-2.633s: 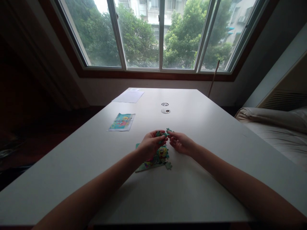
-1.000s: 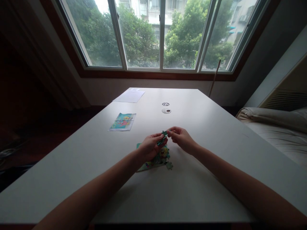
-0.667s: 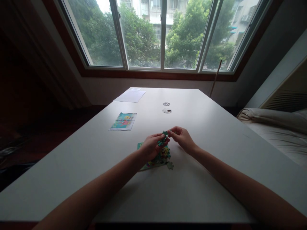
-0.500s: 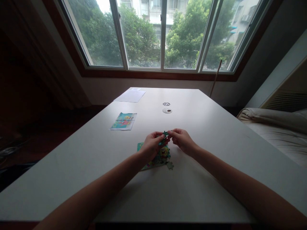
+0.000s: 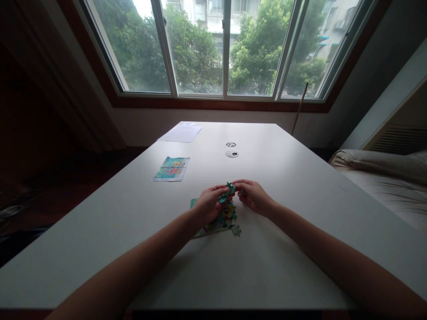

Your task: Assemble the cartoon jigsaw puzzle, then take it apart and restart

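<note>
Green, a loose jigsaw piece (image 5: 236,230) lies by the part-built puzzle's (image 5: 229,211) near-right corner on the desk (image 5: 267,266). Above, the left hand (image 5: 211,204) grips several pieces (image 5: 225,195), probably keeping them together; the right hand (image 5: 252,195) curls beside them, whether gripping one I cannot tell. Beyond, a picture sheet (image 5: 171,169) lies face-up, perhaps for easy viewing.

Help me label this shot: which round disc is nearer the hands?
The disc with the dark spot; the other disc lies beyond it, nearer the window.
</note>
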Motion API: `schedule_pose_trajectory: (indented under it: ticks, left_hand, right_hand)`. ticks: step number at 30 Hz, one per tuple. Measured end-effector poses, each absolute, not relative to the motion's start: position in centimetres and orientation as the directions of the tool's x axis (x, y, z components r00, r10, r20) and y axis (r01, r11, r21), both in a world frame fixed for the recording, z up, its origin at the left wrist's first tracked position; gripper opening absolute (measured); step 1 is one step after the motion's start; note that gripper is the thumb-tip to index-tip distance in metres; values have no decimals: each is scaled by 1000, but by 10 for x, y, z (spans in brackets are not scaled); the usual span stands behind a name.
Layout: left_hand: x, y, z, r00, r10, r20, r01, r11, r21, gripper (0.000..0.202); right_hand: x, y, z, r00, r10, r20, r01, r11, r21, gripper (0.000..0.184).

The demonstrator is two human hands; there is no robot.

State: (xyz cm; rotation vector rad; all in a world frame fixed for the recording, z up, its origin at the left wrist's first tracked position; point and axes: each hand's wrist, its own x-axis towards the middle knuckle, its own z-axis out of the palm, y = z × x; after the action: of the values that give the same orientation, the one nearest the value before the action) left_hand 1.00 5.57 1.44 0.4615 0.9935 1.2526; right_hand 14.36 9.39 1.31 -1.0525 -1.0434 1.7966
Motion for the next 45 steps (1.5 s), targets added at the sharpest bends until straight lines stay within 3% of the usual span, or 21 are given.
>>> schedule_pose_trajectory:
  ticks: [6, 11, 14, 21, 28, 40, 42, 45]
  left_hand:
    - [6, 56, 22, 78, 921, -382, -566, 356, 743, 21]
    - [0, 61, 27, 138, 926, -352, -532, 369, 762, 38]
    - [-11, 71, 27, 94, 945, -312, -494, 316, 810, 41]
    - [-60, 107, 18, -48, 984, -171, -299, 149, 942, 17]
    - [-96, 139, -1, -121, 992, 27, -23, -30, 999, 29]
    - [-123, 137, 3, -12, 969, 246, 409, -220, 886, 29]
    - [-127, 130, 10, 47, 966, 255, 496, -244, 833, 30]
    - [-129, 121, 13, 140, 958, 249, 591, -283, 755, 36]
  right_hand:
    - [145, 94, 17, -369, 889, -272, -203, -362, -910, 9]
    - [144, 104, 14, -388, 900, -197, -95, -252, -963, 23]
    - [134, 120, 12, -437, 884, -165, -29, -198, -980, 23]
    - [80, 164, 15, -511, 855, -86, 88, -48, -995, 14]
    - [34, 195, 2, -489, 872, -20, 97, 32, -995, 23]
    - [52, 198, 12, -642, 766, 38, 90, 124, -988, 36]
    - [60, 194, 16, -677, 732, 75, 88, 182, -979, 38]
    - [73, 194, 14, -699, 703, 129, 226, 389, -893, 38]
